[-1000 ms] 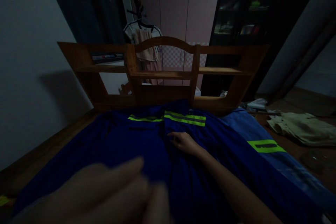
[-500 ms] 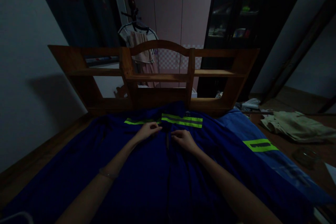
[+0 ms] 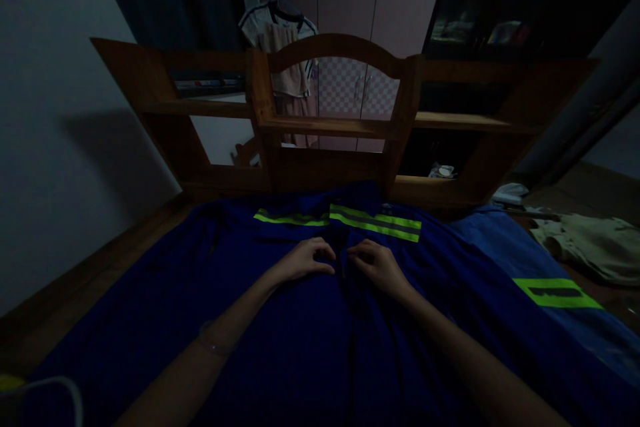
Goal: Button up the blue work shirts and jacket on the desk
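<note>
A dark blue work jacket (image 3: 280, 333) lies spread out, front side up, with a yellow-green reflective strip (image 3: 375, 222) on each side of its chest. My left hand (image 3: 306, 260) rests at the front opening just below the strips, thumb and fingers apart in a curve, with nothing visible between them. Across the opening, my right hand (image 3: 383, 268) has its thumb and fingers pinched together on the jacket's front edge. The fabric is so dark that the exact bit in the pinch is hard to make out.
A wooden headboard with shelves (image 3: 330, 125) stands beyond the collar. To the right lie a lighter blue garment (image 3: 490, 240) with a reflective band and a pale folded cloth (image 3: 595, 243). A white wall (image 3: 60, 167) is at left, and a white cord (image 3: 73, 390) at bottom left.
My left hand has come down from the left chest strip to the front opening, its thumb and fingers spreading. My right hand stays pinched at the opening. The view has shifted.
</note>
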A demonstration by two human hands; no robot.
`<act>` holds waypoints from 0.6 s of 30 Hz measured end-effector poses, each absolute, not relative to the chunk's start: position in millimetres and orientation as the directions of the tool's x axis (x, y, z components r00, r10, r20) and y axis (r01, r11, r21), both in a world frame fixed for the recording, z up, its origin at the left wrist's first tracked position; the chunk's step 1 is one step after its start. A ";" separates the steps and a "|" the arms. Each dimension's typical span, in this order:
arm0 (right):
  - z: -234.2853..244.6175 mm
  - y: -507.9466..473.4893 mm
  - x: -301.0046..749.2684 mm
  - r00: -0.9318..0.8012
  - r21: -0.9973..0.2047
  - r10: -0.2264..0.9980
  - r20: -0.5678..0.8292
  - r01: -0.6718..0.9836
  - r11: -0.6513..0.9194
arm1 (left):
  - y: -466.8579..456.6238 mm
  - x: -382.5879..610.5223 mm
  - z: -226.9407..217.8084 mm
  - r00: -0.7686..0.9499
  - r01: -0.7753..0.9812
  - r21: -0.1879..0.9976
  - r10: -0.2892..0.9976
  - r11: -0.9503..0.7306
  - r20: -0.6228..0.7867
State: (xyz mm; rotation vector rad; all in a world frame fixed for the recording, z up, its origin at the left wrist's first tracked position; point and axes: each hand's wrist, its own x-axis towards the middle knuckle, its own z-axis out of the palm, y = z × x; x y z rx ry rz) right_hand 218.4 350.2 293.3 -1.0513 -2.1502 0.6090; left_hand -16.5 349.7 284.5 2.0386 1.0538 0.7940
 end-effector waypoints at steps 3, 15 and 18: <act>292.7 347.6 215.3 -0.483 -0.640 0.793 0.371 0.486 0.595 | 347.4 -13.9 285.3 0.478 0.450 0.775 0.853 -0.443 0.211; 299.0 342.2 208.9 -0.506 -0.645 0.759 0.409 0.428 0.633 | 345.2 -6.8 300.3 0.321 0.507 0.774 0.917 -0.379 0.238; 296.1 342.4 211.3 -0.448 -0.700 0.824 0.346 0.462 0.545 | 340.4 -1.2 301.5 0.234 0.485 0.796 0.930 -0.364 0.283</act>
